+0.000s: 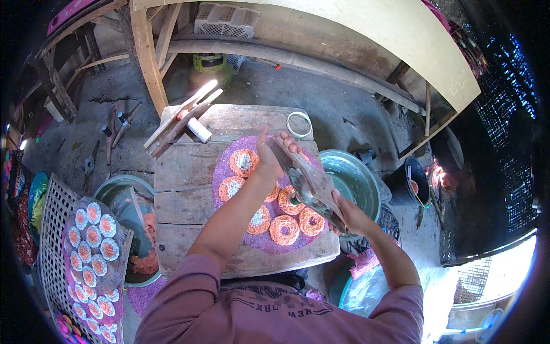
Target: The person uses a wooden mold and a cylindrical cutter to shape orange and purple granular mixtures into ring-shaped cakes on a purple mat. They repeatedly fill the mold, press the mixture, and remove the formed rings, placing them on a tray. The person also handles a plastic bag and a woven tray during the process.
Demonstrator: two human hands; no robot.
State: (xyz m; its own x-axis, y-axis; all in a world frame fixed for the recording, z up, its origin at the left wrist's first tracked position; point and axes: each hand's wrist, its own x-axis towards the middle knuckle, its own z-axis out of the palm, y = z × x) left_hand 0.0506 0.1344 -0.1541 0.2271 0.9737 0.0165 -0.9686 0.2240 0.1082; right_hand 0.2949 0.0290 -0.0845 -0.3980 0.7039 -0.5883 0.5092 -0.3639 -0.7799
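Rounds [98, 265] of pink-orange and white lie clustered at the lower left of the frame. Beside them, a green basin [123, 178] holds orange paste [146, 264]. At the centre stands your wooden table [180, 200], bearing a purple mat [260, 243] with orange ring-shaped nests [284, 230] of fine strands.

Your left hand [270, 157], just above the frame's centre, grips the upper end of a long wooden tool [315, 182], its fingers curled over that end. The tool's long axis slants from there down to the right, across the mat's right side. The nests lie to its left and below; it partly covers one, but you cannot tell whether it touches it.

Your right hand [350, 213], right of centre, is closed around the tool's lower end and is nearer than your left to the lowest nests. Past the tool, farther right, a second basin [352, 172] stands beside the table.
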